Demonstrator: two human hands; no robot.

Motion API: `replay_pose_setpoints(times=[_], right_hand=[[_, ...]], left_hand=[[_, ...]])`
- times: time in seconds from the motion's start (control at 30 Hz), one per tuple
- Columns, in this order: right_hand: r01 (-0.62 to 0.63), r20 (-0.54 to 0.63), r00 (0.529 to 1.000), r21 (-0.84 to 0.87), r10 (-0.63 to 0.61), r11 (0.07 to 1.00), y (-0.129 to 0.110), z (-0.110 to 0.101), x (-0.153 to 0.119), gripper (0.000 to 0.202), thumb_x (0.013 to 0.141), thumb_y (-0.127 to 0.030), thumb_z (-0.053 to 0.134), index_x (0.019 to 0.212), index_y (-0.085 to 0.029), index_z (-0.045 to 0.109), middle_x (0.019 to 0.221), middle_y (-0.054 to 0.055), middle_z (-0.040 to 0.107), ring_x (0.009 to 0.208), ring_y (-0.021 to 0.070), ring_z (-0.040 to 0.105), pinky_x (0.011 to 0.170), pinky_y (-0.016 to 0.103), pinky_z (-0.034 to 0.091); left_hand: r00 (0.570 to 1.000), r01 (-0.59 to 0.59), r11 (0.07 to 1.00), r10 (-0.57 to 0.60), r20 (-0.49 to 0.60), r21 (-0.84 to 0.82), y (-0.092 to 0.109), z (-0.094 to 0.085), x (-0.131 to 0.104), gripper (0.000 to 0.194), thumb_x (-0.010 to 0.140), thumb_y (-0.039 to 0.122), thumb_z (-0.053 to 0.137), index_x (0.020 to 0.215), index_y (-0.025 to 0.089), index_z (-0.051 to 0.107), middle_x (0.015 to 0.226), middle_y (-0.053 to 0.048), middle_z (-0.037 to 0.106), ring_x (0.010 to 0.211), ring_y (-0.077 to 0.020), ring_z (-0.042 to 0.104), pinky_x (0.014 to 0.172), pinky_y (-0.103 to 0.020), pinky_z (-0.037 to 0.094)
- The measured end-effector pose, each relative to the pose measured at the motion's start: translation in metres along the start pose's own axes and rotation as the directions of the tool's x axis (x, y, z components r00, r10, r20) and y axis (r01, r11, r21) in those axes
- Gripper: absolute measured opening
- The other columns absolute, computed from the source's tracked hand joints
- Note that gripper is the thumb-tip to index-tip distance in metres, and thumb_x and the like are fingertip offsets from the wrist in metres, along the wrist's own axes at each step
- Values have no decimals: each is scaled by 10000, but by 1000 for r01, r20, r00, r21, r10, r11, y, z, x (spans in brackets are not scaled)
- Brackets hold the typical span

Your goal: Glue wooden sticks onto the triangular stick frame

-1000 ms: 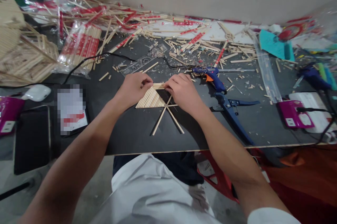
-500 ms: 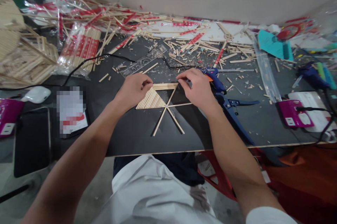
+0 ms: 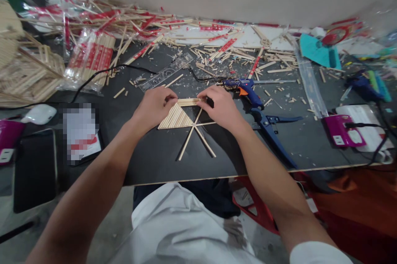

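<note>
Stick frame (image 3: 175, 119) lies flat on the grey desk (image 3: 151, 160), between the left hand (image 3: 155, 106) and the right hand (image 3: 218, 102), near the front edge. The desk is the largest surface, carrying everything named here.

The frame is a partial wheel: one wedge is filled with close-set sticks, and bare spokes fan out toward the person and to the right. Its far side, a short row of parallel sticks, runs from hand to hand.

The left hand is narrow, thumb and finger pinched at the row's left end, beside the filled wedge's tip. The right hand is narrow too, its fingertips closed on the row's right end, above the open part. The spokes' crossing lies nearer the person than both sets of fingertips.

Blue cutters (image 3: 274, 138) lie right of the right hand; a smaller blue glue gun (image 3: 249, 90) sits just beyond them. Smallest are the wood offcuts (image 3: 238, 55) scattered past the hands.
</note>
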State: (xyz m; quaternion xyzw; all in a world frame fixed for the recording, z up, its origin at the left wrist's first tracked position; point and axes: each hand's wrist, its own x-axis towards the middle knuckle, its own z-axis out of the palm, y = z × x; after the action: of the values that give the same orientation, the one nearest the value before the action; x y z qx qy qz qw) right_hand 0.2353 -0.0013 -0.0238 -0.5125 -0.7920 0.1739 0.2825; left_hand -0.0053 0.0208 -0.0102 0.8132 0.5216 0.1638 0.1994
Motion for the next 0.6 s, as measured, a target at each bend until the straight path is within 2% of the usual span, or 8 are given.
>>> replay_pose_setpoints(times=[0.17,0.43,0.6], right_hand=[[10,26,1000,-3,-10,1000,-2,-3,1,53,931,-201,653,941,-188,704,1010,87,730,1013,270,637,945,434,480],[-38,-22,999,17,39,999,8,-18,-3,238,941,-130,484,999,-183,708,1040,98,739,944,241,668,891,401,516],[-27,95,995,-20,29,999,6,-23,-8,298,870,-83,542,1114,-165,692,1111,108,698,927,228,658,898,390,524]], left_hand=[[1000,-1,1000,1,2,2,0,0,0,321,911,328,532,989,147,786,912,-95,749,817,-222,661,848,-347,488],[999,34,998,-36,27,52,4,-6,-4,371,956,347,470,1061,152,767,978,-111,776,862,-246,681,843,-354,489],[991,104,992,-110,80,76,6,-10,-7,388,964,456,508,1040,169,758,859,-94,762,774,-235,670,748,-339,468]])
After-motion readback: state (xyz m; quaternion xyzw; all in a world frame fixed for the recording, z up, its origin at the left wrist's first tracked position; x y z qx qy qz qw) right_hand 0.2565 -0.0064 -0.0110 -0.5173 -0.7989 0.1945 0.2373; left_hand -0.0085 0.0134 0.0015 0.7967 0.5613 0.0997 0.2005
